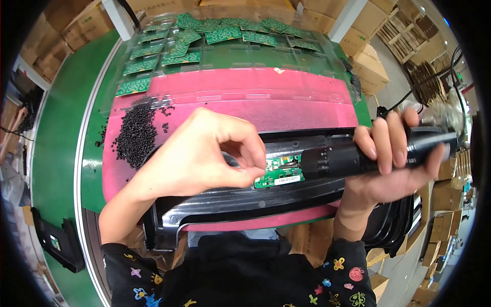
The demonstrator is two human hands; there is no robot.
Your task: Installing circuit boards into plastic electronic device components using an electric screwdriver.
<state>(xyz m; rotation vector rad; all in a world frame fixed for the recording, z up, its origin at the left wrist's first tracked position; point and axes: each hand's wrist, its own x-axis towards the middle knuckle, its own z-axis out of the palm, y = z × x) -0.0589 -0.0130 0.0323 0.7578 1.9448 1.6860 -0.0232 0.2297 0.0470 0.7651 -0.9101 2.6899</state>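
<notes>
My right hand (388, 158) is wrapped round a black electric screwdriver (337, 162), which lies nearly level with its front end pointing left. That end meets the right side of a small green circuit board (279, 172) with a white label. The board sits in a long, curved black plastic housing (225, 203) in front of me. Thumb and fingertips of my left hand (204, 153) are pressed together at the board's left edge; whatever is between them is hidden. The screwdriver's tip cannot be made out.
A pile of small black screw-like parts (134, 135) lies on the pink mat (215, 84) at left. Behind it, a clear plastic tray (245, 95) carries several green circuit boards (223, 35). Another black housing (57, 240) lies far left; stacked black housings (394, 225) are at right.
</notes>
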